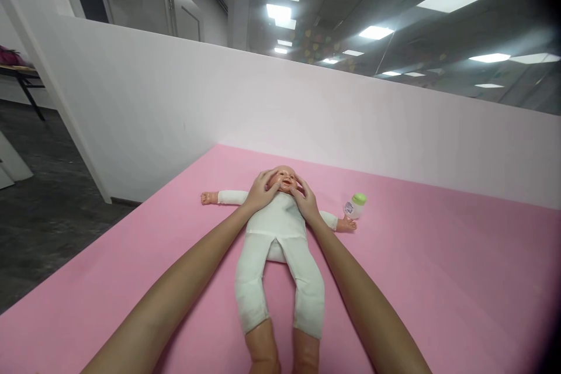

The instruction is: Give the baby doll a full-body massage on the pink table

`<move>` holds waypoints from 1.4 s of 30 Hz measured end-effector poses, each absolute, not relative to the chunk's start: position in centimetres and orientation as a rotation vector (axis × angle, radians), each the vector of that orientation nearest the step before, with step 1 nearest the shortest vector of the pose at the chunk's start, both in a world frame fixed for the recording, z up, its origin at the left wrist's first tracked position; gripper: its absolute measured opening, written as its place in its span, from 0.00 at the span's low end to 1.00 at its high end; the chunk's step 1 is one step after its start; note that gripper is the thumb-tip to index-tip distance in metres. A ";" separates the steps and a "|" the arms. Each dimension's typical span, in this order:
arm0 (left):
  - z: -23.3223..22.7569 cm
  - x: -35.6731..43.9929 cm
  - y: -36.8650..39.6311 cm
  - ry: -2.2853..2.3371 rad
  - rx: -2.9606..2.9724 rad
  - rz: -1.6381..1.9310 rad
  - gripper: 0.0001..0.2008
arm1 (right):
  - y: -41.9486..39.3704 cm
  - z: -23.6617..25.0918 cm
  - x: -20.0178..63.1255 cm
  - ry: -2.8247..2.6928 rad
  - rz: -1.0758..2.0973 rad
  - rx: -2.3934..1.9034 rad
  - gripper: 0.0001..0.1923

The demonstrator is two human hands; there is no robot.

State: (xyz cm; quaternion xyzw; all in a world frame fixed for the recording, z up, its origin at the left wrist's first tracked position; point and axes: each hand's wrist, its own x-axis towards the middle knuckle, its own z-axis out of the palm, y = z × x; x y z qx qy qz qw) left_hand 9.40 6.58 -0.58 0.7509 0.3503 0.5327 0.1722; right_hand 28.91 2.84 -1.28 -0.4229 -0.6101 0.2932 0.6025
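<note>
Both my hands are on the head of the baby doll (280,228), which lies on its back on the pink mat (438,280), with its feet toward me. My left hand (262,191) lies flat on the left side of the head, fingers spread and curved around it, not closed into a fist. My right hand (305,201) is on the other side, near the cheek and the neck, also with fingers extended and resting on the doll. I am touching the head from both sides, more pressing lightly than gripping; the palms hide the ears and the sides of the head, so I cannot see exactly how much of it my fingers cover. The doll wears a white suit, arms stretched out to both sides. Its lower legs are cut off by the bottom edge of the picture. Just beside the doll's hand on my right side lies a small bottle (355,205) with a green cap; its label is too small to read. Behind the mat stands a white partition wall (307,111)
</note>
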 end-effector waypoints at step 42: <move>-0.6 9.3 6.4 0.990 2.108 1.498 0.27 | 3.2 -1.6 29.0 -1.418 0.664 -0.973 0.34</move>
